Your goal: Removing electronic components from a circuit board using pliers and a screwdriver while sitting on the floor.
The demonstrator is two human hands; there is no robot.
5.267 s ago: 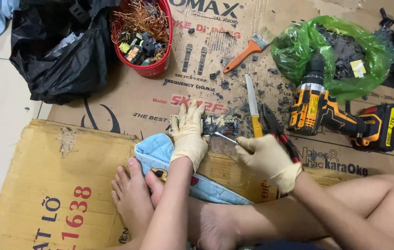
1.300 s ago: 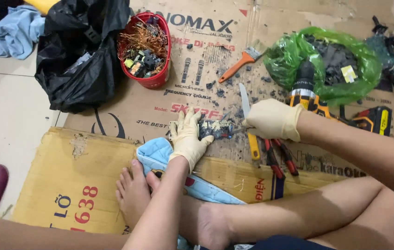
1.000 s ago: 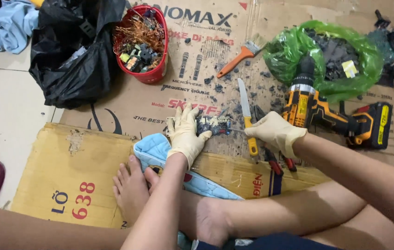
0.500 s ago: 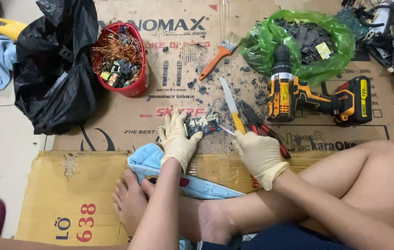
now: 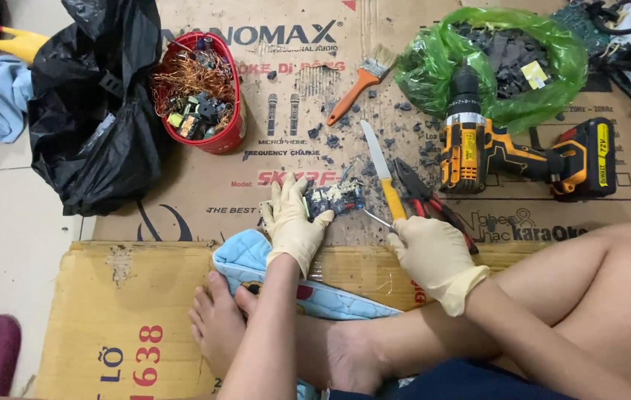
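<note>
My left hand (image 5: pixel 291 221), in a cream rubber glove, presses down on a small dark circuit board (image 5: pixel 334 198) lying on the flattened cardboard (image 5: pixel 182 207). My right hand (image 5: pixel 432 250), gloved too, grips a thin metal tool (image 5: pixel 376 218) whose tip points at the board's right edge. Just above the right hand lie a yellow-handled knife (image 5: pixel 383 174) and red-handled pliers (image 5: pixel 428 201). A yellow and black cordless drill (image 5: pixel 512 154) stands to the right of them.
A red bucket (image 5: pixel 228 135) of copper wire and parts stands beside a black plastic bag (image 5: pixel 93 111) at the upper left. A green bag (image 5: pixel 500 52) of dark scrap and an orange-handled brush (image 5: pixel 360 83) lie further back. Dark debris litters the cardboard. My bare feet (image 5: pixel 219 326) rest on a blue cushion (image 5: pixel 248 259).
My right hand drew back from the drill and pliers area and now holds a thin metal tool at the board. The left hand stayed on the board. The camera shifted.
</note>
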